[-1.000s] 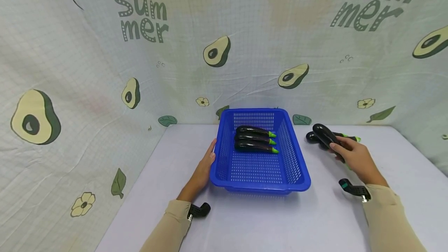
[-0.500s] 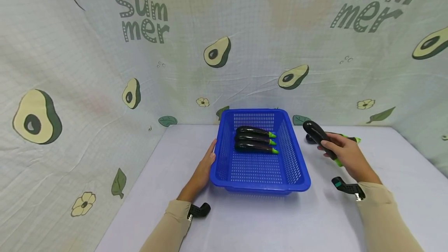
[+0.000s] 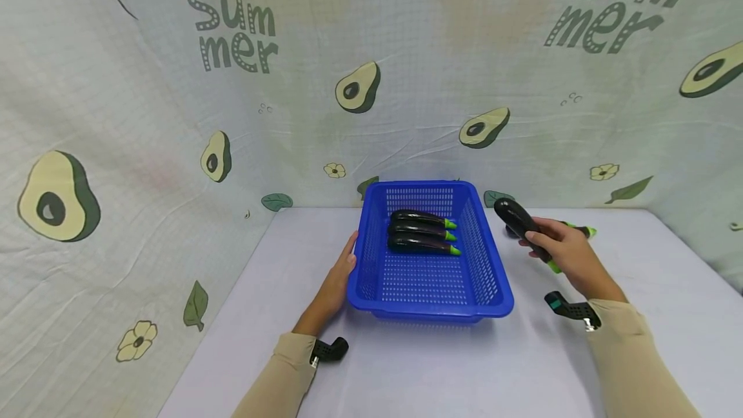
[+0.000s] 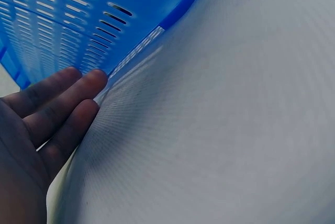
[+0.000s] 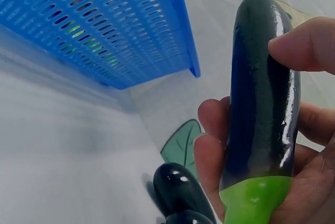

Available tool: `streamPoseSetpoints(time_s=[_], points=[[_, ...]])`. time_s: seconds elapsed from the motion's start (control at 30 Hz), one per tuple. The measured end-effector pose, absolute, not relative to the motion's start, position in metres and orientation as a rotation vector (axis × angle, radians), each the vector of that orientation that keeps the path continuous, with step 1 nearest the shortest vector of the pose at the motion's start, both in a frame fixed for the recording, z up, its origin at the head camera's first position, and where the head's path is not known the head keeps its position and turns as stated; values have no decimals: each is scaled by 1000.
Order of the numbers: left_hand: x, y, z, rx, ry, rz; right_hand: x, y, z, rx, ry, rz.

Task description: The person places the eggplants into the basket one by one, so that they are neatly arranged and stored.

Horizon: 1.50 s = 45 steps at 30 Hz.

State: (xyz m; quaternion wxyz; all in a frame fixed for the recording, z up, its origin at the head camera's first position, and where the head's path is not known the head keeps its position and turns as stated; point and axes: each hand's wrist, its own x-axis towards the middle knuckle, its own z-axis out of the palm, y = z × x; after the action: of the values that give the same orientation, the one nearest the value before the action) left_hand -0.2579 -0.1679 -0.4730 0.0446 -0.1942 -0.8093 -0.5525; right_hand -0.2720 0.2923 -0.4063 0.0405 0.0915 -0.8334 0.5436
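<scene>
My right hand grips a dark, glossy eggplant near its green stem end, thumb on one side and fingers round the other. In the right wrist view this eggplant stands nearly upright, stem down. The blue perforated basket lies to its left, with three eggplants side by side inside, green ends to the right. Extended fingers of my left hand rest against the basket's left outer wall, low down in the left wrist view.
Behind my right hand more eggplants lie on the white table, partly hidden; a green stem end shows past the hand. A patterned cloth hangs along the table's far edge and left side.
My right hand has moved left toward the basket with the eggplant, away from the eggplants on the table. My left hand and the basket have stayed in place.
</scene>
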Motion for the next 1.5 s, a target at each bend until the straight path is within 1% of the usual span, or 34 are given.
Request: streamPoseSetpoints(time_s=[0.2,0.4,0.53,0.6,0.83,1.07,1.37,1.5], points=[[-256,-168,-467,-601,-2508,-1694,-270,291,-402,312,-2547,1660],[-238,-163,-437,-611,-2556,-1689,-269,287,-397,292,-2589,1603],[-234,-162,-432,-611,-2540,-1706,-268,285,-395,283,-2591,1606],[-235,-162,-433,-621,-2538,-1715,-268,284,-395,297,-2583,1609],[-259,-168,-472,-624,-2454,-1693,-268,284,-394,342,-2575,1597],[-257,-170,-472,-622,-2453,-1722,-267,276,-384,403,-2589,1567],[-256,-168,-471,-626,-2427,-1714,-274,256,-351,487,-2736,1428],[-257,-166,-470,-640,-2419,-1731,-278,252,-342,521,-2752,1439]])
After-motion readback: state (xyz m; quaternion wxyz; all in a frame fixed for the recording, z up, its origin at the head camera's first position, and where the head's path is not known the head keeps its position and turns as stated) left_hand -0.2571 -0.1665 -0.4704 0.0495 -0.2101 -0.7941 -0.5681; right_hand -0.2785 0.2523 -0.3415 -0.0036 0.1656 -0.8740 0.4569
